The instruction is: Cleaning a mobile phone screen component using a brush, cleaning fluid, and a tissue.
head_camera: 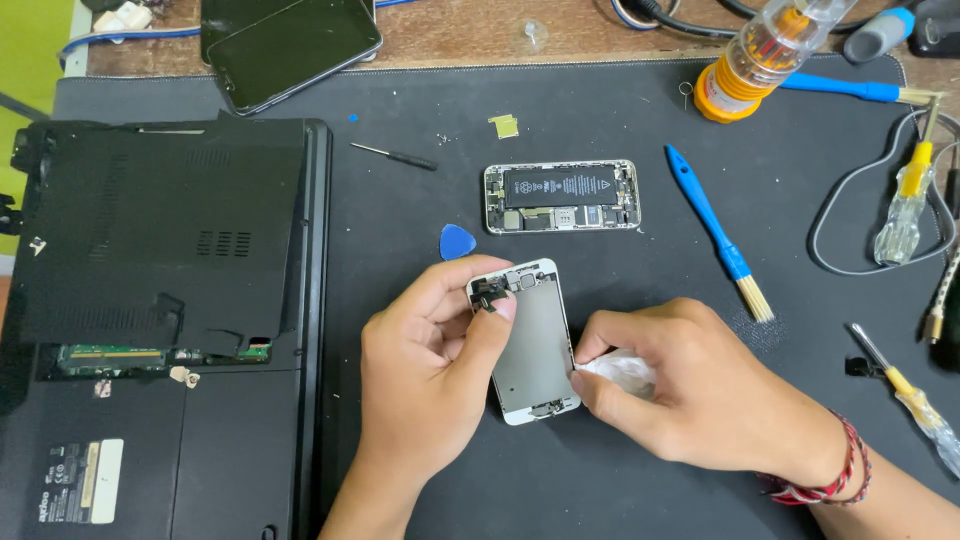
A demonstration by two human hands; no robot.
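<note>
My left hand [425,365] grips a detached phone screen panel [532,345] by its left edge and upper corner, holding it back side up over a dark work mat [620,130]. My right hand [690,385] pinches a small white wad of cloth or tissue [620,372] against the panel's right edge. The opened phone body [561,196], with its black battery showing, lies on the mat just beyond the panel.
A black laptop [160,300] lies bottom up at the left with a cover partly off. A blue pick [457,241], small black screwdriver [395,155], blue brush [715,230], yellow-handled screwdrivers [905,200], a bottle [755,55] and another phone [295,45] surround the work.
</note>
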